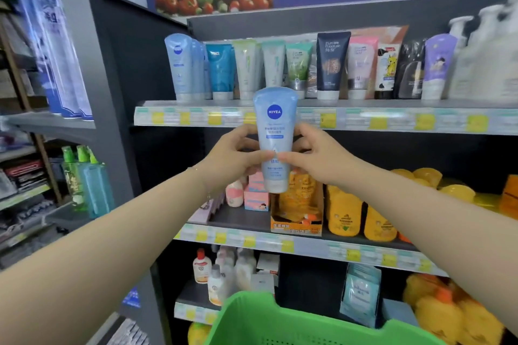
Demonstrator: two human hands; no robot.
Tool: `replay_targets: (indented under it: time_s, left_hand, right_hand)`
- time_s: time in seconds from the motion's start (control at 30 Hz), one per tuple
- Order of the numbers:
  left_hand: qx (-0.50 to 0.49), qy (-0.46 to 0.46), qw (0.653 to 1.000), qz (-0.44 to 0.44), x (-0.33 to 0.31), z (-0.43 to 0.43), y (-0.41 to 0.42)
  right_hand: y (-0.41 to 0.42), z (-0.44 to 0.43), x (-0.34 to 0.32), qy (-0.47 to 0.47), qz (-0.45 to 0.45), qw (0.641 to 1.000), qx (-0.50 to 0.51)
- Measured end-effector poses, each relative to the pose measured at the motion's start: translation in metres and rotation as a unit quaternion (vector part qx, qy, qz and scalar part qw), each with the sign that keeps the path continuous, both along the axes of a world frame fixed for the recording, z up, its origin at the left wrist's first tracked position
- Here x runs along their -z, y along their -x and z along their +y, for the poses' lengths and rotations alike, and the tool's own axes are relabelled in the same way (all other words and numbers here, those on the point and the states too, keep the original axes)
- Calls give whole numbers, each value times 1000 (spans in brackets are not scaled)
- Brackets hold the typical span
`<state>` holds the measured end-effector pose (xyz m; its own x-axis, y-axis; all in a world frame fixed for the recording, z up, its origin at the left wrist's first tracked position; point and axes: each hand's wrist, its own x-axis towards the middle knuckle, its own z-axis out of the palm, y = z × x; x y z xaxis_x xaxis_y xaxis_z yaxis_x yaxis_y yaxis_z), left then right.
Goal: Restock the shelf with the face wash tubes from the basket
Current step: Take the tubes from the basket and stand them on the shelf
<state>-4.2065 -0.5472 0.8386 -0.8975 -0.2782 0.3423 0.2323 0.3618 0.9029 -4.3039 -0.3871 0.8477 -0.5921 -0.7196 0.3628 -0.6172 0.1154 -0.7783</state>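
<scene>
Top shelf (364, 120): the largest target. A row of cap-down tubes stands along it, above a price rail of yellow tags.
Basket (252, 319): green plastic with perforated walls, directly below your arms. Only its near rim and a strip of floor show, so you cannot tell what remains inside.
Matching blue tubes (182, 67): several identical tubes are lined up front to back at the shelf's left end. This is likely the slot for yours.
Left hand (232, 159): thumb and fingers pinch the left edge of the tube at mid-body.
Right hand (319, 157): it mirrors the left and pinches the right edge. Both hands are clamped on the one tube, with the thumbs almost meeting across its front.
Face wash tube (276, 126): pale blue and upright, with the crimped end up and the cap down. You hold it in front of the price rail, below the shelf deck, and it is not yet placed.
Handling: judge it light, soft-walled and glossy. A hard squeeze would dent it, and a loose hold may let it slip.
Hold point: grip low, near the stiffer cap shoulder, and stand it on the flat cap.
</scene>
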Motion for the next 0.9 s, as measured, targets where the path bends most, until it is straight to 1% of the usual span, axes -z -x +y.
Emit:
replay_targets:
  time_s: [0.1,0.43,0.53,0.6,0.7,0.8,0.9]
  left_hand:
    - [-3,-16,1000,13,-7,-25,-5]
    - [-17,-19,999,34,-31,-120,-16]
    - [-23,-14,999,43,-39,-147,-18]
    - [-22,-21,998,61,-45,-163,-18]
    - [-36,-28,994,99,-55,-184,-16]
    - [-50,-12,993,109,-65,-204,-14]
    - [-45,-22,992,117,-74,-220,-12]
  right_hand:
    - [-6,-28,-7,23,-2,1000,8]
    - [-15,-127,-26,76,-32,995,47]
    - [-18,-155,-34,87,-19,995,52]
    - [-20,-171,-40,94,-18,994,53]
    - [-23,-192,-52,122,-46,990,43]
    - [-24,-210,-65,116,-31,991,54]
    - [-26,-225,-78,112,-20,992,62]
